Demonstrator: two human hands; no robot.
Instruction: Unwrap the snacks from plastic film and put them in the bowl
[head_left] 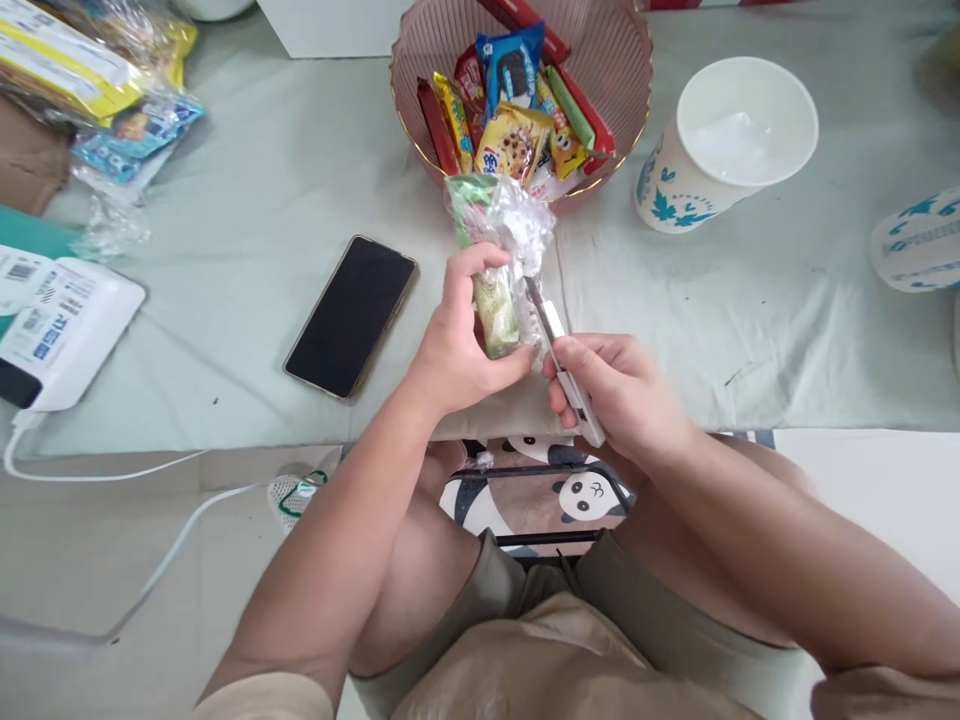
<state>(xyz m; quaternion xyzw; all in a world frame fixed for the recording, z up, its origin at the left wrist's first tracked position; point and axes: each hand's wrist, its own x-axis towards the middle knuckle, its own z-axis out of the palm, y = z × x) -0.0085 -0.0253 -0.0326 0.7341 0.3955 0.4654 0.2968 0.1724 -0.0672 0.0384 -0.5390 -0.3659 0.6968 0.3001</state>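
Observation:
My left hand (465, 345) is closed around a green snack pack in clear plastic wrap (495, 305), just in front of the bowl. Crinkled clear film bunches along the pack's right side. In my right hand (607, 385) is a utility knife (566, 365) with a pale handle, thumb on top. The blade points up and away from me, its tip at the clear film; whether it has cut in cannot be made out. Beyond the pack stands a ribbed pink bowl with a gold rim (415, 135), holding several wrapped snacks (514, 140).
A black phone (351, 317) lies left of my hands. Paper cups (675, 190) stand at the right, one with clear plastic inside. Snack packages (67, 65) and a white device (82, 320) with a white cable (180, 545) are at the left. The cloth-covered table's edge runs above my lap.

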